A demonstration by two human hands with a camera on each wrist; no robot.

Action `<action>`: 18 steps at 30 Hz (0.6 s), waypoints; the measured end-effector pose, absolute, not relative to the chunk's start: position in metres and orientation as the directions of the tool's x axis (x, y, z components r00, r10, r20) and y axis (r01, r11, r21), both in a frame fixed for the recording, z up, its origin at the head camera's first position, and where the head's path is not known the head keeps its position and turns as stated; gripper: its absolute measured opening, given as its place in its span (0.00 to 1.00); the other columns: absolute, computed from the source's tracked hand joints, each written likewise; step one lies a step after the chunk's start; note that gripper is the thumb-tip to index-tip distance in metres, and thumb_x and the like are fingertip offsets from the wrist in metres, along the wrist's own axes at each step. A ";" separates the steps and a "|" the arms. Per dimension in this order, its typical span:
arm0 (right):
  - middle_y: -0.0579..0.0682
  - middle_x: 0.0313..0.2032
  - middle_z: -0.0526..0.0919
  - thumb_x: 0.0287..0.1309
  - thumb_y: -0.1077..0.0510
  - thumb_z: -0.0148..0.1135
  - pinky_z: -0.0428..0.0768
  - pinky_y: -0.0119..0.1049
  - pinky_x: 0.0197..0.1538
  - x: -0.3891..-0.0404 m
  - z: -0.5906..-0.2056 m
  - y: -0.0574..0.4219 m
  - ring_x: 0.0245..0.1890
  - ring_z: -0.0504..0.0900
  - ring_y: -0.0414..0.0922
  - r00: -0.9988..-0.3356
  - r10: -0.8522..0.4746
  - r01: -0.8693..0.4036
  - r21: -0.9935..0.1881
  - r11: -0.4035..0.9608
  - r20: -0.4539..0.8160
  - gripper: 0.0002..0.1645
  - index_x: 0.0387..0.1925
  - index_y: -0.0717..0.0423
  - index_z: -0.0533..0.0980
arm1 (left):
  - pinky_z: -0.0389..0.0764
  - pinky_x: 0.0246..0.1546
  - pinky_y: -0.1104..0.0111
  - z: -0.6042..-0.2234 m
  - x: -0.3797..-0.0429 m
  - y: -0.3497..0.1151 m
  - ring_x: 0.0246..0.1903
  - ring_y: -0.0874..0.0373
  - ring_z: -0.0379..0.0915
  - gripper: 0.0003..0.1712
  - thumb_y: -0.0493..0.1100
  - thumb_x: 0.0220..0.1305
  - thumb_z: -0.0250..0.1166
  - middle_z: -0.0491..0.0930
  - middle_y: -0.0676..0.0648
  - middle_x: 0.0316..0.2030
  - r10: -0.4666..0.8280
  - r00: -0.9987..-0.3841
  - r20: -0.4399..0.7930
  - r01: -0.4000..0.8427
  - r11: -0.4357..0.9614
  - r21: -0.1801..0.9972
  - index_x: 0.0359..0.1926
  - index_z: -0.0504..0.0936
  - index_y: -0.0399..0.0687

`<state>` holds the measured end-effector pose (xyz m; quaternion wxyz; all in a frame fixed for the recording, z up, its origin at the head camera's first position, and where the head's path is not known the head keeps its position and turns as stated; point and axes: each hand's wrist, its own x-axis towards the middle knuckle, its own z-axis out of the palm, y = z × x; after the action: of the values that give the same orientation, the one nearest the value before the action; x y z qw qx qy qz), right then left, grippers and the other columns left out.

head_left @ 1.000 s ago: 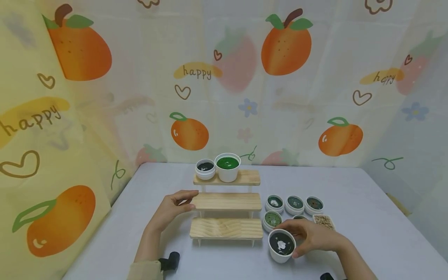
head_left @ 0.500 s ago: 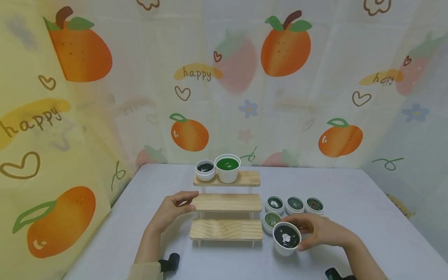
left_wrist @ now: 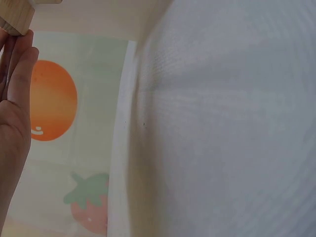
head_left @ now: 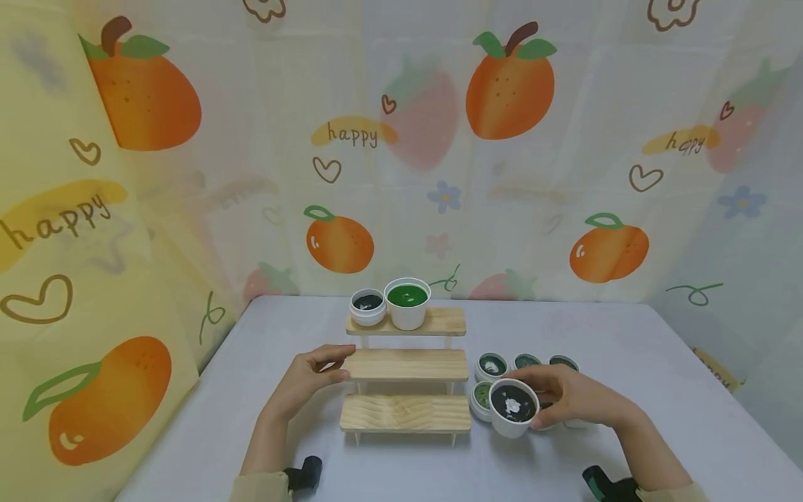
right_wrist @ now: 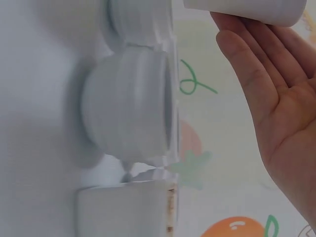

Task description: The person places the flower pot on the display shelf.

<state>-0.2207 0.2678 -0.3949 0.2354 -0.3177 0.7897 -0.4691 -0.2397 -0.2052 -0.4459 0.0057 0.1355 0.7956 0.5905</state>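
Note:
My left hand (head_left: 307, 375) holds the left end of the middle step of a three-step wooden display stand (head_left: 406, 413), thumb and fingers at its edge. In the left wrist view the fingertips meet the wooden corner (left_wrist: 19, 17). My right hand (head_left: 580, 399) grips a white cup (head_left: 514, 424) by its side. The cup has a dark filling with a white patch on top. Raised off the table, it overlaps the small pots behind it. On the stand's top step are a low white jar (head_left: 368, 315) with a dark filling and a taller green-filled cup (head_left: 408, 315).
Right of the stand, several small white pots (head_left: 492, 366) with green or dark fillings stand together, partly hidden by the right hand and cup. A square white container (right_wrist: 123, 212) sits among them. Fruit-printed cloth (head_left: 401, 209) hangs behind the white table (head_left: 188, 432).
My right hand has lifted the dark-filled cup, moving it slightly right and away from me, over the pots. My left hand has stayed at the stand.

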 end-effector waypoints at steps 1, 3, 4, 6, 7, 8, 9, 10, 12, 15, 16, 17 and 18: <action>0.64 0.64 0.74 0.55 0.60 0.69 0.74 0.21 0.58 -0.223 -0.393 0.268 0.58 0.76 0.27 -0.690 -0.720 -0.285 -0.888 0.360 -0.070 0.36 0.65 0.57 0.69 | 0.71 0.62 0.80 -0.446 -0.240 -0.205 0.55 0.73 0.75 0.27 0.44 0.56 0.74 0.81 0.43 0.58 0.222 -0.963 0.150 0.208 0.265 0.942 0.58 0.82 0.48; 0.63 0.64 0.74 0.55 0.60 0.69 0.74 0.20 0.58 -0.225 -0.390 0.268 0.58 0.76 0.27 -0.700 -0.711 -0.293 -0.883 0.366 -0.063 0.35 0.65 0.56 0.70 | 0.71 0.62 0.80 -0.445 -0.239 -0.205 0.55 0.73 0.74 0.27 0.45 0.56 0.74 0.81 0.43 0.58 0.224 -0.963 0.149 0.208 0.269 0.940 0.58 0.82 0.48; 0.63 0.64 0.75 0.55 0.60 0.69 0.74 0.21 0.58 -0.226 -0.388 0.267 0.58 0.76 0.27 -0.703 -0.709 -0.302 -0.880 0.368 -0.055 0.35 0.65 0.55 0.70 | 0.71 0.62 0.80 -0.445 -0.240 -0.205 0.55 0.73 0.75 0.27 0.45 0.56 0.74 0.81 0.44 0.58 0.218 -0.965 0.144 0.202 0.273 0.941 0.58 0.82 0.48; 0.62 0.64 0.75 0.55 0.59 0.69 0.74 0.20 0.58 -0.229 -0.385 0.266 0.58 0.76 0.27 -0.713 -0.699 -0.306 -0.874 0.377 -0.051 0.35 0.66 0.54 0.70 | 0.72 0.62 0.80 -0.445 -0.240 -0.205 0.55 0.73 0.75 0.28 0.45 0.55 0.75 0.81 0.45 0.58 0.210 -0.968 0.134 0.190 0.275 0.942 0.58 0.82 0.49; 0.60 0.64 0.75 0.56 0.59 0.69 0.74 0.20 0.57 -0.230 -0.383 0.266 0.58 0.76 0.27 -0.720 -0.692 -0.305 -0.871 0.385 -0.053 0.35 0.66 0.53 0.70 | 0.72 0.61 0.81 -0.445 -0.240 -0.205 0.55 0.73 0.75 0.28 0.45 0.55 0.75 0.81 0.46 0.58 0.207 -0.970 0.129 0.184 0.276 0.943 0.58 0.82 0.49; 0.60 0.65 0.75 0.56 0.59 0.69 0.74 0.20 0.58 -0.232 -0.381 0.265 0.58 0.76 0.27 -0.723 -0.689 -0.306 -0.869 0.388 -0.053 0.36 0.66 0.52 0.70 | 0.71 0.61 0.82 -0.446 -0.240 -0.205 0.55 0.73 0.75 0.28 0.46 0.55 0.75 0.82 0.46 0.57 0.205 -0.971 0.126 0.181 0.279 0.943 0.58 0.82 0.49; 0.60 0.65 0.75 0.56 0.59 0.69 0.74 0.20 0.58 -0.233 -0.380 0.265 0.58 0.76 0.27 -0.725 -0.687 -0.307 -0.869 0.388 -0.050 0.36 0.66 0.53 0.70 | 0.71 0.61 0.82 -0.446 -0.240 -0.205 0.55 0.73 0.75 0.28 0.46 0.54 0.75 0.82 0.47 0.57 0.203 -0.971 0.124 0.179 0.281 0.943 0.58 0.82 0.49; 0.60 0.65 0.75 0.56 0.59 0.69 0.74 0.19 0.58 -0.235 -0.379 0.264 0.58 0.77 0.27 -0.728 -0.684 -0.307 -0.869 0.389 -0.048 0.36 0.67 0.53 0.69 | 0.71 0.60 0.83 -0.446 -0.241 -0.205 0.55 0.73 0.75 0.28 0.46 0.54 0.75 0.82 0.47 0.57 0.202 -0.972 0.122 0.177 0.281 0.943 0.58 0.82 0.49; 0.61 0.65 0.75 0.56 0.59 0.69 0.74 0.20 0.58 -0.238 -0.376 0.263 0.59 0.77 0.27 -0.730 -0.683 -0.317 -0.868 0.382 -0.034 0.37 0.67 0.55 0.69 | 0.71 0.61 0.82 -0.446 -0.241 -0.205 0.55 0.72 0.75 0.28 0.46 0.54 0.75 0.82 0.47 0.57 0.203 -0.971 0.124 0.179 0.281 0.943 0.58 0.82 0.49; 0.63 0.65 0.74 0.55 0.60 0.70 0.76 0.22 0.58 -0.244 -0.373 0.262 0.58 0.78 0.27 -0.732 -0.682 -0.343 -0.862 0.373 -0.004 0.38 0.67 0.57 0.68 | 0.71 0.61 0.81 -0.446 -0.241 -0.206 0.55 0.72 0.75 0.27 0.46 0.54 0.75 0.82 0.48 0.57 0.206 -0.971 0.125 0.180 0.278 0.944 0.57 0.83 0.51; 0.63 0.64 0.75 0.55 0.60 0.70 0.76 0.23 0.57 -0.245 -0.372 0.261 0.57 0.78 0.27 -0.735 -0.678 -0.354 -0.857 0.374 0.008 0.38 0.67 0.58 0.68 | 0.71 0.61 0.81 -0.446 -0.240 -0.206 0.55 0.72 0.75 0.27 0.46 0.54 0.75 0.82 0.48 0.57 0.207 -0.970 0.128 0.183 0.273 0.944 0.57 0.83 0.52; 0.65 0.64 0.74 0.55 0.60 0.70 0.77 0.23 0.57 -0.247 -0.370 0.261 0.57 0.78 0.27 -0.737 -0.676 -0.362 -0.856 0.369 0.020 0.38 0.67 0.58 0.68 | 0.71 0.61 0.81 -0.446 -0.240 -0.206 0.54 0.72 0.75 0.27 0.46 0.54 0.75 0.82 0.47 0.57 0.209 -0.969 0.133 0.187 0.268 0.945 0.56 0.83 0.52; 0.65 0.64 0.74 0.55 0.60 0.70 0.77 0.23 0.57 -0.249 -0.369 0.261 0.57 0.77 0.26 -0.741 -0.670 -0.367 -0.855 0.367 0.030 0.38 0.67 0.59 0.68 | 0.72 0.60 0.82 -0.447 -0.240 -0.206 0.54 0.72 0.75 0.27 0.46 0.54 0.75 0.82 0.47 0.57 0.213 -0.967 0.138 0.193 0.262 0.946 0.57 0.83 0.52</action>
<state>-0.2490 0.2613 -0.3689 0.1641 -0.3199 0.8103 -0.4627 -0.2400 -0.2062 -0.4466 0.0086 0.1276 0.7944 0.5938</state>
